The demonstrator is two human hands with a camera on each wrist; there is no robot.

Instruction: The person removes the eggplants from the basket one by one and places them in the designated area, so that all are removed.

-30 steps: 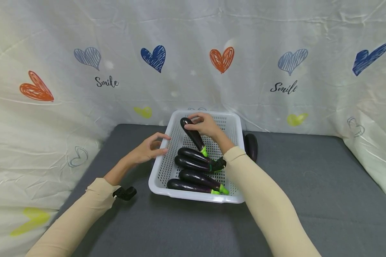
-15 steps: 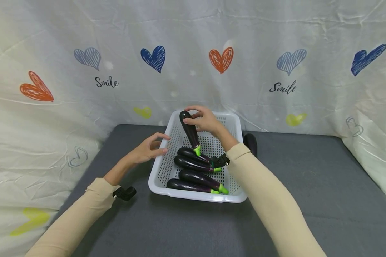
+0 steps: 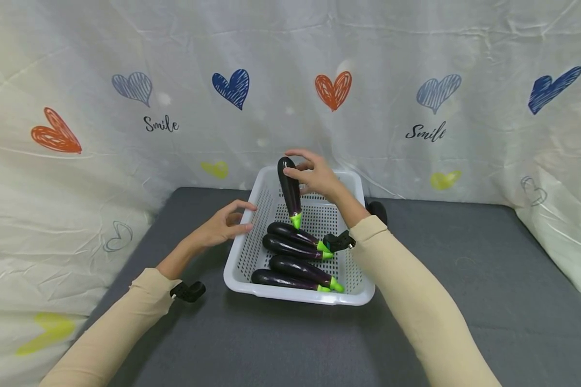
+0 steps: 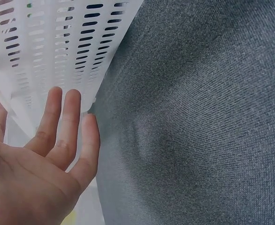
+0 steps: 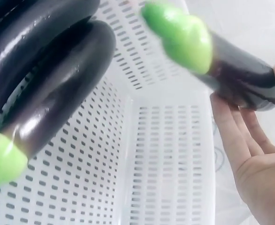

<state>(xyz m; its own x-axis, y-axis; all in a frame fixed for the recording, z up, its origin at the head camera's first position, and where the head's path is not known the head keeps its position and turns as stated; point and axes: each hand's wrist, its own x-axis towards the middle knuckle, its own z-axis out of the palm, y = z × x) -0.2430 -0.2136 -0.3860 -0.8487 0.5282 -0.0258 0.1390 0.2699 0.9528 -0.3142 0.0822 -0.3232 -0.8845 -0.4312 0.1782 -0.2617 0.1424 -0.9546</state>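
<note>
Four eggplants lying, fifth eggplant unsettled

Your left hand is resting, fingers loosely spread, at the left rim of the white basket. Four eggplants are lying inside; above the far half, your right hand is pinching the fifth, stem down; whether you're adding or removing, I cannot tell. Farther right, a dark rounded thing is lying outside, untouched.

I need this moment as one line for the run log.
right hand: holds one eggplant over white basket, green end lower | left hand: at basket's left rim | four eggplants: lying in basket
</note>
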